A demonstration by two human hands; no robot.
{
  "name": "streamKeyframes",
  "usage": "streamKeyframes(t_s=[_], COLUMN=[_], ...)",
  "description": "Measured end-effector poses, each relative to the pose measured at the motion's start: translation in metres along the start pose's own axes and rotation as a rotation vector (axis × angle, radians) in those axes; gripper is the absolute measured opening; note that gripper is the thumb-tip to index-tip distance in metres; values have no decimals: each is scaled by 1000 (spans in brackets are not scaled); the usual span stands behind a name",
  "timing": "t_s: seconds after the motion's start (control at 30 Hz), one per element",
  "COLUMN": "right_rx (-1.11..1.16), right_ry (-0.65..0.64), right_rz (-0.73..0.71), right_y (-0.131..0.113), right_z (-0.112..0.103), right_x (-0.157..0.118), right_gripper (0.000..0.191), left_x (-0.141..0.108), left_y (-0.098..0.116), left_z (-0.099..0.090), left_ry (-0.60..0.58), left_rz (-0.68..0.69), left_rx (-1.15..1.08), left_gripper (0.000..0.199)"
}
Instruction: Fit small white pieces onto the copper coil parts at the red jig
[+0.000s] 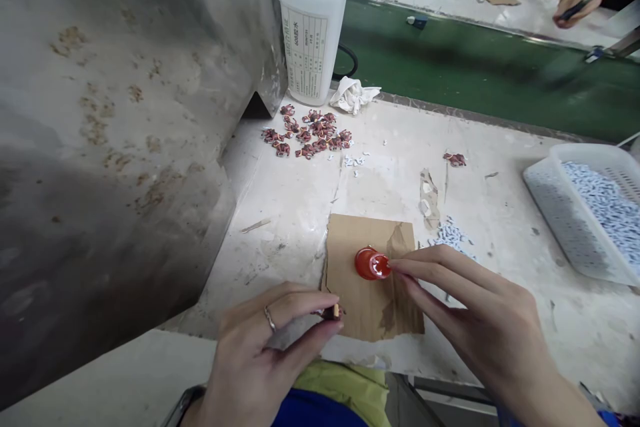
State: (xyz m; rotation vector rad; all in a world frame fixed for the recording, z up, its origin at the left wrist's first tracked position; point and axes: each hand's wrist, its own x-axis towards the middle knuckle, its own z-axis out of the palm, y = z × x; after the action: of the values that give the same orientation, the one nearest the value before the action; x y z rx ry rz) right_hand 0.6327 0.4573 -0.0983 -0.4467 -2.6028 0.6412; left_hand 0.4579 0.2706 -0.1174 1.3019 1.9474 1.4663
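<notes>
My left hand (280, 333), with a ring on one finger, pinches a small brown figure (333, 311) between thumb and fingertips. Only part of that figure shows, with a yellowish bit on top. My right hand (465, 300) has its thumb and fingers pinched together at the rim of a small red cup (364, 263). Whatever those fingertips hold is too small to make out. The cup sits on a piece of brown cardboard (350, 233) and has glossy liquid inside. Small pale blue pieces (451, 235) lie in a heap just beyond my right hand.
Several brown figures (320, 133) are grouped near a white bottle (313, 27) and a crumpled tissue (354, 95). One figure (455, 159) lies apart. A white basket (555, 213) of pale pieces stands right; a metal housing (125, 113) blocks the left. Another person's hand (577, 0) appears across.
</notes>
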Motion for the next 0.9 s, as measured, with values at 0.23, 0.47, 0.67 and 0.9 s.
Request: streamKeyframes(t_s=[0.23, 0.47, 0.67, 0.9], right_rx=[48, 365, 496, 487], right_ry=[47, 49, 2, -39], right_rz=[86, 206, 178, 180], right_y=[-9, -33, -41, -40], right_z=[-7, -9, -2, -3], right_x=[-1, -3, -2, -4], right_gripper=[20, 25, 25, 38], left_x=[1, 11, 12, 12], left_y=[5, 15, 20, 20], left_z=[6, 14, 17, 20], left_ry=[36, 27, 18, 32], left_rz=[-22, 28, 16, 26], left_rx=[-30, -154, -154, -165], left_gripper=[20, 18, 17, 19])
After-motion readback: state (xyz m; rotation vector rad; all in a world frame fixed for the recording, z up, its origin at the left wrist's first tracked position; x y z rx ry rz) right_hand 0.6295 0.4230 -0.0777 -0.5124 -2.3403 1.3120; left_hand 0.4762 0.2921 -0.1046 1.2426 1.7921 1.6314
